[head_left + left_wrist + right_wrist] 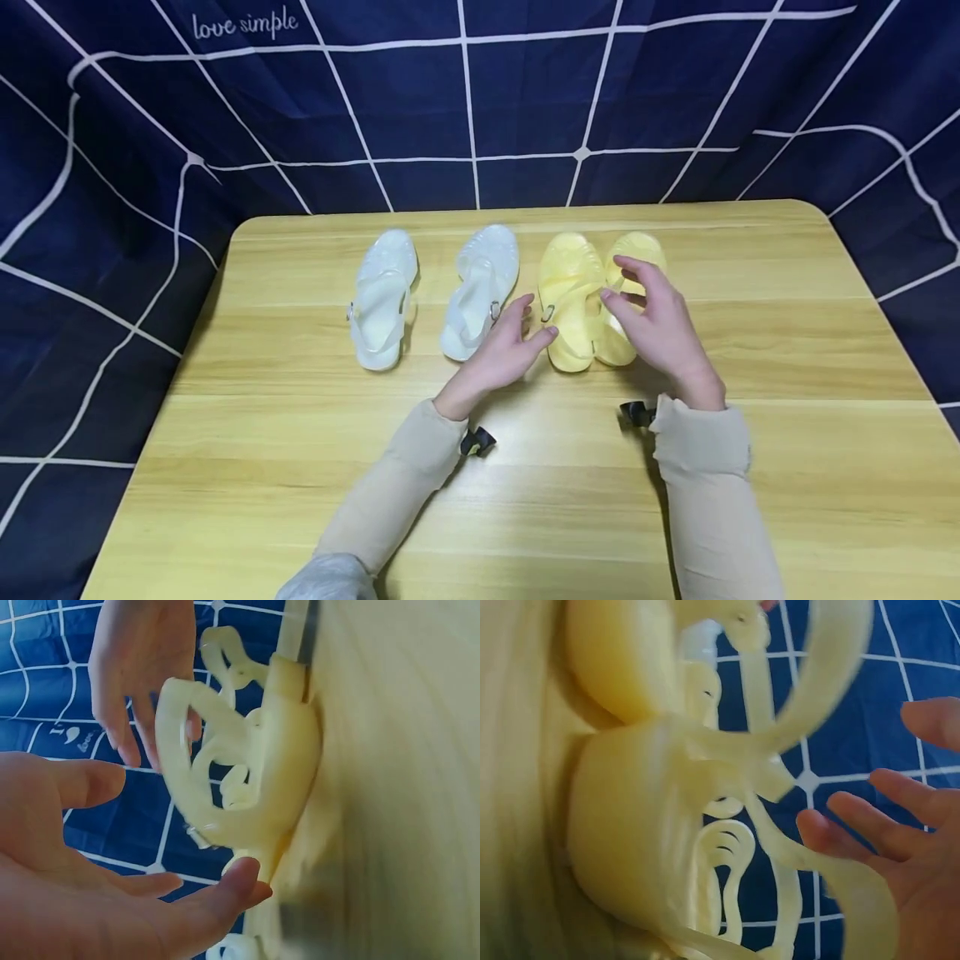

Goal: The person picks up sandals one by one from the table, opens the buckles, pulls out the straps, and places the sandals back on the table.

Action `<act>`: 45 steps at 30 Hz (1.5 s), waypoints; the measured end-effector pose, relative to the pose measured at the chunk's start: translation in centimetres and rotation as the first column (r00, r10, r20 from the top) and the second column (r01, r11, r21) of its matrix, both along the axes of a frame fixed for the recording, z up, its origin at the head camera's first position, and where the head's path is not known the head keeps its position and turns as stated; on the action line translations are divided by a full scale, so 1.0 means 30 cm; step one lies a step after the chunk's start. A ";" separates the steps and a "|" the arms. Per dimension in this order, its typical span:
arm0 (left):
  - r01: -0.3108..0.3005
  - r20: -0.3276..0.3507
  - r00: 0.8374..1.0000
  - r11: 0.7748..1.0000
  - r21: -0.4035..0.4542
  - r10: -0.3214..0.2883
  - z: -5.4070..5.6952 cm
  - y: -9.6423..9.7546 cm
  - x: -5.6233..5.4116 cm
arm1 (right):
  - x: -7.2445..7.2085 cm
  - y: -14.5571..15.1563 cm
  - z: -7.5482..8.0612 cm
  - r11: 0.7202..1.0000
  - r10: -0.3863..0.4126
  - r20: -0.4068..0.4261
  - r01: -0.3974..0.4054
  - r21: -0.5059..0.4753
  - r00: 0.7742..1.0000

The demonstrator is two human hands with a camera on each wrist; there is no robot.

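Two yellow jelly sandals stand side by side on the wooden table, toes toward the back: the left sandal with its buckle showing, and the right sandal, partly covered by my hand. My left hand reaches in from the left, fingers spread, its thumb beside the left sandal's buckle strap. Over the right sandal hovers my right hand, its fingers loosely bent and apart. In the right wrist view, a gap shows between those fingers and the sandal straps. Neither hand holds anything.
Left of the yellow pair are two white jelly sandals, one farther left and one close to my left hand. A dark blue cloth with white lines hangs behind the wooden table and at its sides.
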State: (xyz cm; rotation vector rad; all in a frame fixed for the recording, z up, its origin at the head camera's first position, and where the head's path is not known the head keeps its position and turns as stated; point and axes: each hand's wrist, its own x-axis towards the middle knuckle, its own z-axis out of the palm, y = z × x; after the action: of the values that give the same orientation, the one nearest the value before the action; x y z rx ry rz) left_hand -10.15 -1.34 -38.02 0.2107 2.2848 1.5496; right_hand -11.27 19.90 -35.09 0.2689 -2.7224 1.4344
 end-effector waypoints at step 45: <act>0.049 -0.034 0.998 0.996 -0.068 -0.052 -0.019 0.009 0.051 | 0.014 -0.037 0.003 0.959 0.139 0.091 -0.157 0.236 0.986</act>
State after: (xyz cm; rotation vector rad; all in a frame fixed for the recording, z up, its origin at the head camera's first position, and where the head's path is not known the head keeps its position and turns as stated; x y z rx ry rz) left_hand -8.61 -1.06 -38.59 0.2779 2.3361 1.4533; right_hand -10.86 18.79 -34.99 0.4492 -2.9979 1.1592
